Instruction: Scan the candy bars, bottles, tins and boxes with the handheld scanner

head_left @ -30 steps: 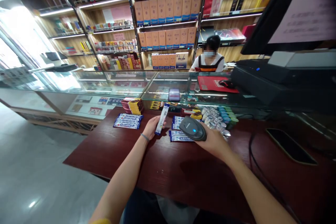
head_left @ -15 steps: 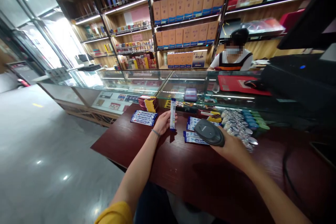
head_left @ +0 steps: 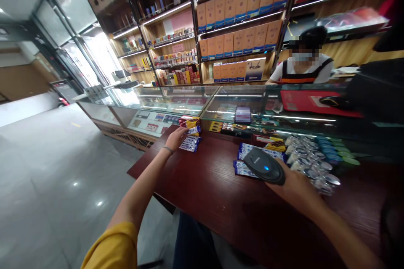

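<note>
My left hand is closed on a slim blue-and-white packet, just above a row of matching packets on the dark red wooden table. Right behind it rises a stack of red-and-yellow packets. My right hand grips a dark grey barcode scanner, on which a blue light glows. The scanner hangs over more blue-and-white packets and partly hides them.
Silver-lidded cups and blue and green ones stand right of the scanner. A glass display counter borders the table at the back. Behind it sits a masked person near a red mat. Boxed goods fill the shelves.
My left hand has carried the packet left to the row and turned it from upright to nearly flat. The scanner's blue light has come on. The view has swung left.
</note>
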`<state>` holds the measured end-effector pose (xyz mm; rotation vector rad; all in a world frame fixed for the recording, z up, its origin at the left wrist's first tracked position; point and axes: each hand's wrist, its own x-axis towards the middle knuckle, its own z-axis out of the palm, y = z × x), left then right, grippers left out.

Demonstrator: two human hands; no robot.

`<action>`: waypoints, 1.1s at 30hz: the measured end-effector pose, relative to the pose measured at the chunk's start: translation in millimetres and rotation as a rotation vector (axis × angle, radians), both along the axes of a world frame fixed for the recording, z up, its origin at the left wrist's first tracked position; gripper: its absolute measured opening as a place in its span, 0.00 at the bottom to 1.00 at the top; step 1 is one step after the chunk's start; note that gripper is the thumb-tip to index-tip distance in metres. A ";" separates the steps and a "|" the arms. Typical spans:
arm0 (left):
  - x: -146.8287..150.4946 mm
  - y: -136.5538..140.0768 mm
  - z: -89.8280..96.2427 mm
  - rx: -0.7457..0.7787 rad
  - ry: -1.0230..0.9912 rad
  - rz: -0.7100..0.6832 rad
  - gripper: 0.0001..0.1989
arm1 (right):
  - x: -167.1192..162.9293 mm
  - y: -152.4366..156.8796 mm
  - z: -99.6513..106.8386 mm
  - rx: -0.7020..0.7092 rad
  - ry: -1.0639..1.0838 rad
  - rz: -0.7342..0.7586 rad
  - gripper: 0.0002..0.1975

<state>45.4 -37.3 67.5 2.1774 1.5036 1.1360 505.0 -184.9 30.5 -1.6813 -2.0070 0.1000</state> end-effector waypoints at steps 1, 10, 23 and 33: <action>-7.8 1.8 -2.3 -0.014 0.065 -0.008 0.15 | 0.6 0.6 -1.6 0.008 -0.010 0.000 0.29; -30.8 30.7 -23.8 -0.127 0.283 -0.050 0.13 | 2.6 -0.2 -5.6 0.052 0.017 0.021 0.27; -22.5 28.1 -28.7 -0.029 0.329 -0.046 0.22 | 2.5 -0.4 0.9 0.021 0.083 0.015 0.28; 102.7 -10.9 -27.7 0.199 0.034 -0.023 0.11 | 20.3 -4.7 47.1 -0.037 0.193 -0.057 0.33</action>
